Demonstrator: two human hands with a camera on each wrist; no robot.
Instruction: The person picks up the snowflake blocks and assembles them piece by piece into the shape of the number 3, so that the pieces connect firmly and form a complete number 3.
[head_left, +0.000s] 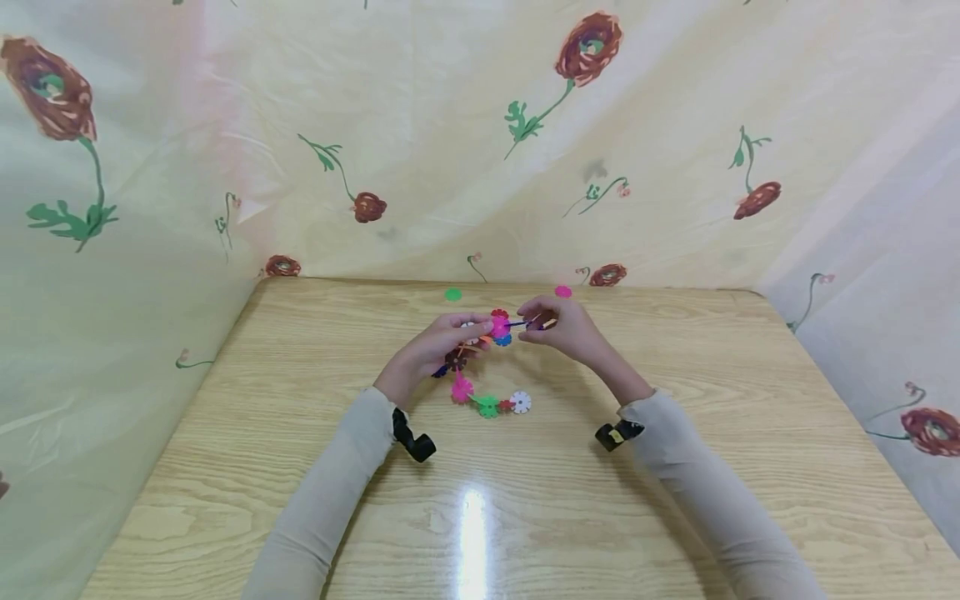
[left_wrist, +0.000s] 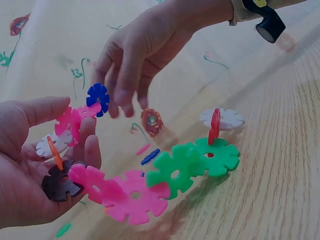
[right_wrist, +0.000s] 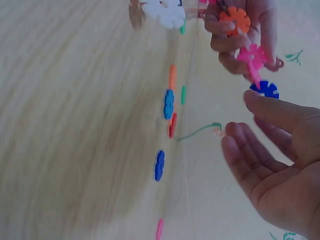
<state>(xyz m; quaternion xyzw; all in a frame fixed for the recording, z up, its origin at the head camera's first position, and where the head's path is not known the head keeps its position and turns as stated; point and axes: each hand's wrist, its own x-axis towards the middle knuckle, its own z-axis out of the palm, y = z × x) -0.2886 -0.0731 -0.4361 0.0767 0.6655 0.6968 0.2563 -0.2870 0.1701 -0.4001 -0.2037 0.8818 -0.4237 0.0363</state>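
My left hand (head_left: 442, 337) holds a chain of flower-shaped interlocking discs, pinching a pink disc (left_wrist: 67, 125) near one end between thumb and fingers. A blue disc (left_wrist: 97, 99) stands slotted at that end. A white disc (left_wrist: 54, 145), an orange disc (left_wrist: 55, 154) and a dark disc (left_wrist: 62, 182) lie against the palm. From there the chain runs through pink discs (left_wrist: 137, 197) and green discs (left_wrist: 215, 156) to a red disc (left_wrist: 215, 126) and a white end disc (head_left: 520, 402). Beside the blue disc, my right hand (head_left: 570, 329) has its fingers loosely bent and apart, gripping nothing visible.
Loose discs lie along the table's back edge, among them a green disc (head_left: 453, 294), a pink disc (head_left: 562, 292) and a red disc (right_wrist: 173, 125). Behind the wooden table (head_left: 300, 467) hangs a flower-printed cloth (head_left: 450, 125), which also covers both sides.
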